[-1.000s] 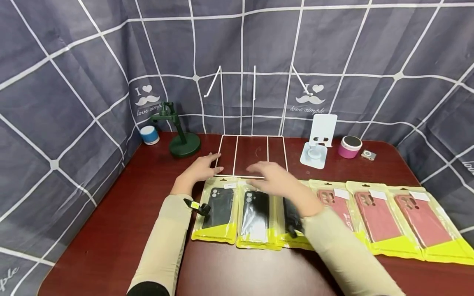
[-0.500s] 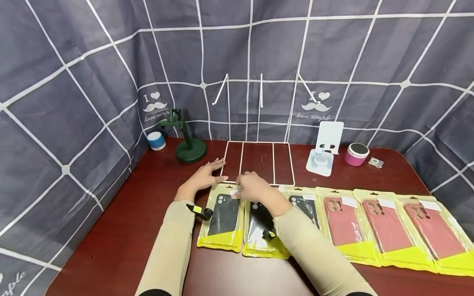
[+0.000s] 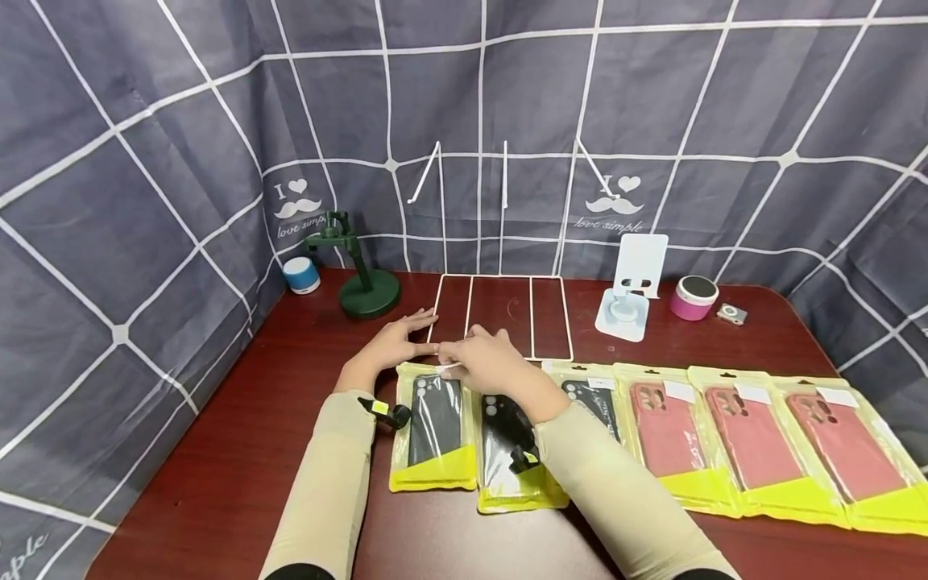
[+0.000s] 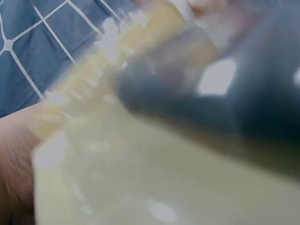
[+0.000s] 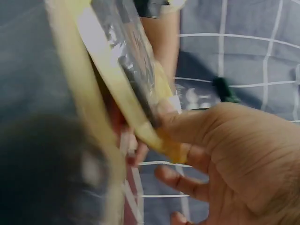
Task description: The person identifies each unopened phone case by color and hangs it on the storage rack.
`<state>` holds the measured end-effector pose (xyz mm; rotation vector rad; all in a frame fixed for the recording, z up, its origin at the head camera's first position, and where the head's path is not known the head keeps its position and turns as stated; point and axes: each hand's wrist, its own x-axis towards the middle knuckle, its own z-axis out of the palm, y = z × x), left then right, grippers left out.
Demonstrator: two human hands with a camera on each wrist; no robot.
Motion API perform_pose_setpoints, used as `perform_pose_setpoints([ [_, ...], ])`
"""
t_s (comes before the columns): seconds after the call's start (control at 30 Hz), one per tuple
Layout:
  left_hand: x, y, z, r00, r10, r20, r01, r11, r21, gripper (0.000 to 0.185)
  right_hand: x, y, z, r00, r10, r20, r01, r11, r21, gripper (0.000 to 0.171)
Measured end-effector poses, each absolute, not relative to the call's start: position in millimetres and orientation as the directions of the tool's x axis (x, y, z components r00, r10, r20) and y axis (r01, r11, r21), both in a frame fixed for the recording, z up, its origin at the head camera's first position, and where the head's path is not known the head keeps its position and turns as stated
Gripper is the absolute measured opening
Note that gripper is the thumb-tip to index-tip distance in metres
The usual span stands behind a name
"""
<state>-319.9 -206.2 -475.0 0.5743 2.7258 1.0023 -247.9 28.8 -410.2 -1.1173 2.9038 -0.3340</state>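
Note:
A row of phone cases in clear bags with yellow bottoms lies on the table in the head view. My right hand (image 3: 484, 361) pinches the upper right corner of the leftmost bag (image 3: 437, 475), which holds a dark phone case (image 3: 435, 427); in the right wrist view, thumb and forefinger close on the corner of this bag (image 5: 117, 75). My left hand (image 3: 391, 345) lies beside its upper left corner, fingers stretched toward the white wire rack (image 3: 568, 322). The right forearm partly covers the second bag (image 3: 500, 503). In the left wrist view, a blurred bag (image 4: 140, 164) fills the foreground.
The rack carries three prongs, including a middle prong (image 3: 505, 177). Behind the bags stand a green stand (image 3: 370, 294), a blue cylinder (image 3: 301, 275), a white phone stand (image 3: 622, 314), a pink cylinder (image 3: 693, 298) and a small silver gadget (image 3: 732, 313). Pink cases (image 3: 754, 439) lie at right.
My right hand has moved left from above the middle bags to the leftmost bag and taken its top corner. That bag has turned slightly, its label now seen nearly edge-on. The left hand stays about in place.

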Motion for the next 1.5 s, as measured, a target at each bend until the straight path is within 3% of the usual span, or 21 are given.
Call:
perform_pose_setpoints([
  [0.1,-320,-209,-477,-0.896,0.443,-0.005,0.334,0.683,0.649,0.072,-246,36,-393,-0.679,-0.714,0.173,-0.733,0.646,-0.211,0.012],
  [0.23,-317,-211,-479,-0.863,0.496,0.099,0.44,0.64,0.63,0.062,-245,51,-367,-0.622,-0.694,0.363,-0.779,0.502,-0.376,0.012],
  [0.33,-315,-210,-480,-0.872,0.463,0.157,0.446,0.623,0.642,0.047,-241,65,-346,-0.664,-0.588,0.462,-0.737,0.413,-0.535,0.018],
  [0.43,-316,-206,-481,-0.908,0.388,0.159,0.397,0.678,0.619,0.043,-237,79,-329,-0.768,-0.434,0.471,-0.621,0.327,-0.712,0.024],
  [0.6,-317,-197,-479,-0.924,0.363,0.119,0.375,0.802,0.465,0.066,-237,95,-308,-0.846,-0.188,0.499,-0.511,0.023,-0.859,0.025],
  [0.77,-316,-198,-477,-0.935,0.351,0.061,0.341,0.83,0.441,0.095,-246,102,-288,-0.831,0.049,0.554,-0.551,-0.216,-0.806,0.014],
  [0.93,-316,-196,-478,-0.928,0.37,0.036,0.345,0.82,0.456,0.108,-256,103,-277,-0.825,0.165,0.541,-0.563,-0.158,-0.811,0.018],
  [1.27,-317,-191,-473,-0.93,0.364,0.048,0.341,0.81,0.476,0.106,-274,107,-287,-0.792,0.252,0.556,-0.554,0.083,-0.828,0.022],
  [1.5,-319,-192,-480,-0.928,0.373,0.014,0.338,0.822,0.459,0.109,-288,105,-301,-0.814,0.235,0.531,-0.532,0.064,-0.844,0.022],
])
